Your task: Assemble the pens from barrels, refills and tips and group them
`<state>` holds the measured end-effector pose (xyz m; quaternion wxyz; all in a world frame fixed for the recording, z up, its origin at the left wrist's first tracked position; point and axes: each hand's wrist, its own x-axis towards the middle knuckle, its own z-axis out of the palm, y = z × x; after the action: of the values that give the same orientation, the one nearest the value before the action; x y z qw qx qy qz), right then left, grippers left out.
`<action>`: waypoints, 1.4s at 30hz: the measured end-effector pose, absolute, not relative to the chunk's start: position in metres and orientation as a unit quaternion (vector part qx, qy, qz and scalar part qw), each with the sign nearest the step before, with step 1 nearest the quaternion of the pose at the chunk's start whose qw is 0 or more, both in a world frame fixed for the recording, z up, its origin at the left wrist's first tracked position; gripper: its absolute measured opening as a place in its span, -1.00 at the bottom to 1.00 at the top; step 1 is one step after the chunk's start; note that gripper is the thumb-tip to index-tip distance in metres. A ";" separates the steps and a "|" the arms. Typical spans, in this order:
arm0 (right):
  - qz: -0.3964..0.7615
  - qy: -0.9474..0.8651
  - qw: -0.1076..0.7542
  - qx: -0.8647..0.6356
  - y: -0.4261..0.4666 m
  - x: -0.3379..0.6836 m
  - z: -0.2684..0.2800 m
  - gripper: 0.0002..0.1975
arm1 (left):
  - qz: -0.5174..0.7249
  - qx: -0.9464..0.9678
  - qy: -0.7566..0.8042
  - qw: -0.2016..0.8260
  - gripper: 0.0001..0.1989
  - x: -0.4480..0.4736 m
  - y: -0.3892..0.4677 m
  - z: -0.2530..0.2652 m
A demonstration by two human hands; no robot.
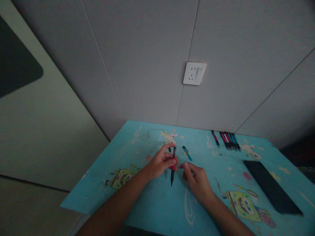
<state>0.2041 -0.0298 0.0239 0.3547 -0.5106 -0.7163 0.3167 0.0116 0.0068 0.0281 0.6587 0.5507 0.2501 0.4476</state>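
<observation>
My left hand [162, 162] holds a red and black pen [173, 166] over the table, its dark pointed tip aimed down towards me. One finger of that hand rests at the pen's upper end, while the thumb presses on the red barrel. Just to the right, my right hand [197, 178] has its fingers curled together close to the pen, apart from it. Whether anything small sits inside those fingers cannot be made out. Beyond the hands lies a short teal and black pen piece [187, 153]. A small dark object [169, 149] is partly hidden behind my left hand.
The blue cartoon-printed table [152, 203] meets a grey wall with a white socket [195, 73]. At the back right lie a row of red and teal pens [230, 141] and a separate red and black pen [216, 139]. A flat black board [273, 186] lies at right.
</observation>
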 end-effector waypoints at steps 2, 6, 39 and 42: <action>0.317 -0.718 0.355 -0.508 -0.029 0.203 0.024 -0.61 | 0.443 0.553 0.250 0.660 -0.36 0.012 0.007 0.027; 0.317 -0.722 0.354 -0.503 -0.029 0.202 0.025 -0.60 | 0.439 0.561 0.250 0.656 -0.39 0.013 0.006 0.026; 0.157 -0.735 0.356 -0.555 -0.003 0.229 0.033 -0.65 | 0.600 0.585 0.330 0.435 -0.30 0.014 0.013 0.012; 0.035 -0.688 0.261 -0.676 0.031 0.278 0.044 -0.54 | 0.537 0.669 0.388 0.336 -0.44 0.007 0.018 0.001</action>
<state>0.2776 0.0306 0.0439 0.2615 -0.6760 -0.6881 0.0351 0.0065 0.0177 0.0006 0.3359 0.6691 0.3881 0.5375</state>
